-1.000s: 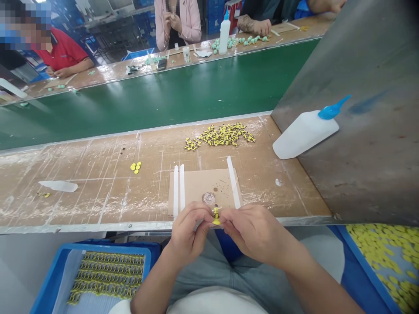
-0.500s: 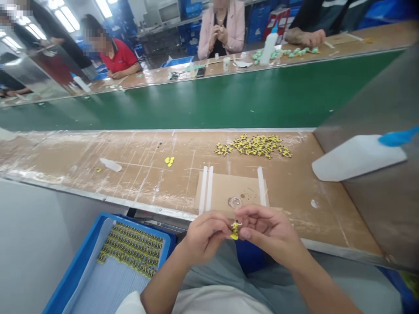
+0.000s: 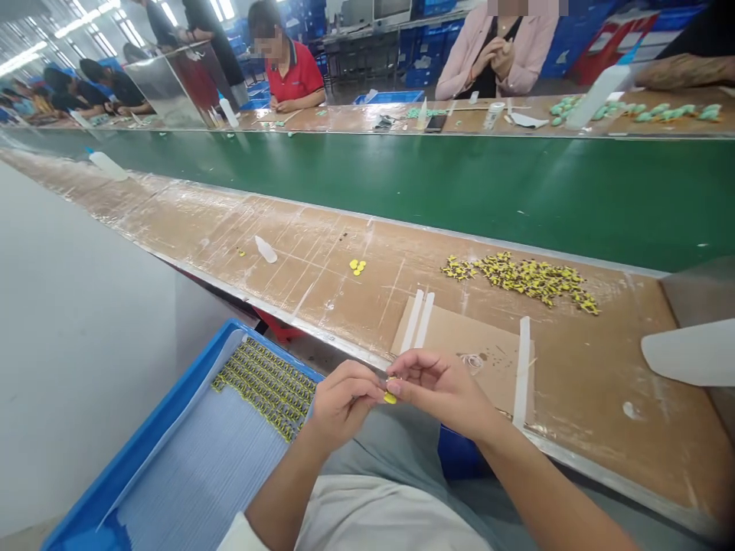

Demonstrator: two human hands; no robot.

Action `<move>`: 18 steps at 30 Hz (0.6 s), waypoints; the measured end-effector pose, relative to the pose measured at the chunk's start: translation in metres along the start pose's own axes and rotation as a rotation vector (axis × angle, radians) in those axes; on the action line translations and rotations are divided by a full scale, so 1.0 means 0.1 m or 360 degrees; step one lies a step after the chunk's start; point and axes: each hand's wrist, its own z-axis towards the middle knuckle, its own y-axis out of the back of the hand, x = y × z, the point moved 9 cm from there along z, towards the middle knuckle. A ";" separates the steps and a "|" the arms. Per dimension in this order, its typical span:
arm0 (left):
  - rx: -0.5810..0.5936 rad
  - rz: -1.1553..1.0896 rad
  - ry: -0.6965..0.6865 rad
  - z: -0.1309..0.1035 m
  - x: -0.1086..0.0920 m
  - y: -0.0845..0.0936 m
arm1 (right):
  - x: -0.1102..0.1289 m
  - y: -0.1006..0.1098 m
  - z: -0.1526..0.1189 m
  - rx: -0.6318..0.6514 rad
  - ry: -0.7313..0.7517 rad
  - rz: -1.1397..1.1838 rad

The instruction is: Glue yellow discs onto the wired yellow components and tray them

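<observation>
Just off the table's front edge, both hands meet at a small yellow figurine (image 3: 390, 398) with a round yellow base. My left hand (image 3: 344, 402) pinches it from the left between thumb and fingertips. Against its upper part are the thumb and fingertips of my right hand (image 3: 445, 390), which hide most of it. Behind the hands, a cardboard sheet (image 3: 448, 329) with white tape strips lies on the table, a clear round blob on it. Farther back is a heap of small yellow and dark figurine pieces (image 3: 522, 277). Several yellow discs (image 3: 357, 267) lie left of the sheet.
A blue tray (image 3: 189, 383) at lower left holds rows of yellow and dark pieces on a pale liner. A white bottle (image 3: 694, 353) lies at right, a white nozzle cap (image 3: 266, 249) at left. Beyond the green belt (image 3: 402, 172), people work at another table.
My view has turned left, so the table things sit farther right and more of the tray shows. My right fingertips have closed in on the figurine, still in my left hand.
</observation>
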 end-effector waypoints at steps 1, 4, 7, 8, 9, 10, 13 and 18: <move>-0.0060 0.0012 0.0000 -0.03 0.02 0.06 | -0.01 -0.03 0.03 -0.0004 0.0001 -0.0008; -0.0227 0.0035 0.0097 -0.12 0.14 0.20 | -0.05 -0.08 0.14 -0.0050 0.0013 -0.0050; -0.0364 0.0105 0.0378 -0.26 0.35 0.31 | -0.10 -0.04 0.29 -0.0140 0.0106 -0.0279; -0.0412 0.0136 0.0477 -0.32 0.43 0.35 | -0.09 -0.01 0.37 -0.0203 0.0183 -0.0441; -0.0465 0.0162 0.0564 -0.38 0.50 0.39 | -0.08 0.04 0.47 -0.0279 0.0272 -0.0614; -0.0522 0.0181 0.0634 -0.45 0.57 0.45 | -0.06 0.09 0.57 -0.0370 0.0376 -0.0816; -0.0690 0.0222 0.0765 -0.66 0.70 0.64 | -0.11 0.20 1.02 -0.0535 0.0521 -0.1092; -0.0874 0.0217 0.0735 -0.74 0.48 1.01 | -0.19 0.16 1.71 -0.0542 0.0694 -0.1454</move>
